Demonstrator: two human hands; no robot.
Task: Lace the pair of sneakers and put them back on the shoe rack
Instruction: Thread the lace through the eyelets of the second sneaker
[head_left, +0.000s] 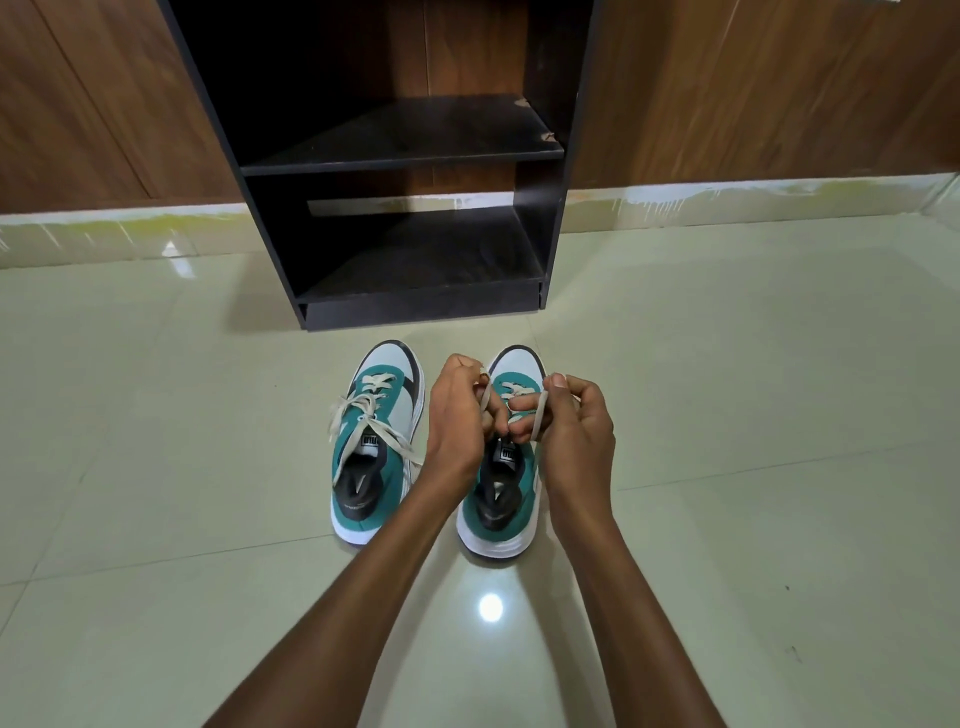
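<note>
Laces are the soft part of this job. Both sneakers sit side by side on the shiny tile floor (727, 467), toes pointing at 12 o'clock toward the black shoe rack (400, 156). The left sneaker (371, 441) already has its lace (363, 415) crossed through the holes, with floppy ends hanging down its sides. The right sneaker (501, 499) is the one being worked on. The left hand (457, 415) pinches one end of the right sneaker's lace (537, 415) with curled fingers, and the right hand (576, 431) pinches the other end, which loops over one finger. Both hands hover just above the tongue, close together. I think the lace is thin, light and bendy, so it will slip away if it is held loosely; the best place to grab it looks like near the tip, where it is easy to poke through a hole. The shoes look light, with soft cloth tops and a firmer white sole. A good place to lift each one is probably the heel or the open top at 6 o'clock. The rack has two open shelves, an upper one and a lower one at 12 o'clock from the shoes. Both shelves show only dark board, with no shoes on them. The rack stands near the sneakers, with a strip of floor between.
</note>
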